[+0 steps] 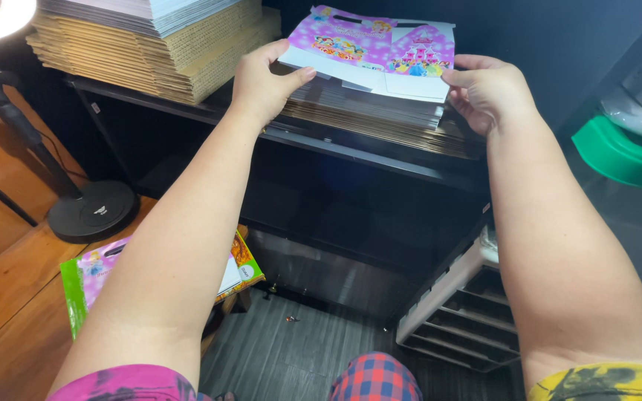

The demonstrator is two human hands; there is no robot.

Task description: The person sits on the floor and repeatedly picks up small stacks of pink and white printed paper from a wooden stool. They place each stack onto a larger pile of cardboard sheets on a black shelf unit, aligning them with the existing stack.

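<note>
**Both hands on a flat pink box**

Near the knees, a folded box (232,271) lies on wood. Farther out, the left hand (261,82) and right hand (484,89) grip opposite edges of a flat pink cardboard box (380,48), atop a stack of flattened boxes (380,111) on the shelf (358,152).

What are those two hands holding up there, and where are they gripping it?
A flat pink printed cardboard box blank, lifted off a stack. The left hand grips its left edge; the right hand touches its right edge.
</note>
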